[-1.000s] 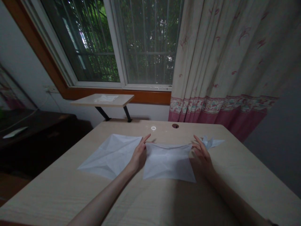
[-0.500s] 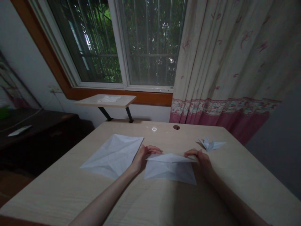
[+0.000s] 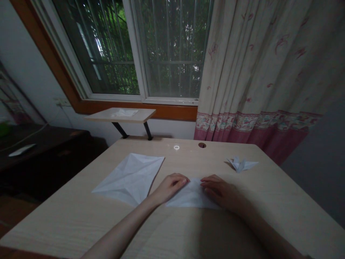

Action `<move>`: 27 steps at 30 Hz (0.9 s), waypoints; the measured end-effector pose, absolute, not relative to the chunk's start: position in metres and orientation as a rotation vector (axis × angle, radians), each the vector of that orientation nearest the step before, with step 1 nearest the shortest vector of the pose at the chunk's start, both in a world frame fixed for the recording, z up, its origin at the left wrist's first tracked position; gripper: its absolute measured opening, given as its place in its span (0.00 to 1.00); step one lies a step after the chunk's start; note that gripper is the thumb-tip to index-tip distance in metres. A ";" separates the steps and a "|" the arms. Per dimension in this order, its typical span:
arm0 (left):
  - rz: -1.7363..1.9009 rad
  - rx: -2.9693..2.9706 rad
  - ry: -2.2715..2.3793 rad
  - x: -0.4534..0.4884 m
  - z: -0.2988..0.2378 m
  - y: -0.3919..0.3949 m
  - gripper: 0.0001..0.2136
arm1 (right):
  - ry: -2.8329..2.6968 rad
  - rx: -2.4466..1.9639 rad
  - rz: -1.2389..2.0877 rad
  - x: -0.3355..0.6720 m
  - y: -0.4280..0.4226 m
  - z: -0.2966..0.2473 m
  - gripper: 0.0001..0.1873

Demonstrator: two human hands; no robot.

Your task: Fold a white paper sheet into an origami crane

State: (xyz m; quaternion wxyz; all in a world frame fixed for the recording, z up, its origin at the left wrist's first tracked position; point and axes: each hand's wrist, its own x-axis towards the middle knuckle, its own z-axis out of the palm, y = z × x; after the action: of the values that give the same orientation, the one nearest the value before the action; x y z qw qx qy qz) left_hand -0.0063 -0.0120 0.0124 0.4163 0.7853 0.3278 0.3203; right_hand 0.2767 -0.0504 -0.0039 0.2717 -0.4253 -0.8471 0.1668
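Observation:
A sheet of white paper lies folded on the table in front of me, its top edge between my two hands. My left hand is closed, thumb and forefinger pressed together on the paper's upper left part. From the other side my right hand has its bent fingers on the upper right edge and covers that corner. Left of my hands a larger creased sheet of white paper lies flat, its near edge by my left forearm. A folded paper crane stands to the right, apart from my right hand.
The wooden table has a round cable hole at its back edge. A small raised shelf on black legs holds a crumpled white paper. Behind are a barred window and a flowered curtain. A dark cabinet stands at the left.
My hands have moved closer together along the paper's top edge. The flap that stood up at the top now lies down against the sheet. The other sheet and the crane stay put.

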 end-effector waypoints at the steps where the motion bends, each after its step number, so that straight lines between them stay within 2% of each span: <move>1: 0.808 2.029 0.851 -0.004 0.011 -0.013 0.18 | -2.335 -1.180 0.373 0.275 -0.052 -0.005 0.17; 4: 0.771 2.248 0.922 0.000 0.005 -0.017 0.14 | -2.422 -1.252 0.192 0.268 -0.057 -0.009 0.21; 7: 0.720 2.461 0.938 0.001 0.000 -0.020 0.15 | -2.443 -1.243 0.128 0.262 -0.060 -0.014 0.23; 15: 0.570 2.716 0.928 0.003 0.000 -0.028 0.20 | -2.417 -1.200 0.085 0.253 -0.064 -0.027 0.27; 27: 0.558 2.774 0.975 0.009 -0.015 -0.025 0.19 | -2.436 -1.246 0.109 0.253 -0.059 -0.044 0.30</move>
State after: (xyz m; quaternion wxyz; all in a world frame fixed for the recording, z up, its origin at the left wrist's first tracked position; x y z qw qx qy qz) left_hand 0.0093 -0.0253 -0.0147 0.0741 0.9243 0.3249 0.1859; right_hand 0.2528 -0.0592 -0.0443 0.2004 -0.4457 -0.8716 0.0389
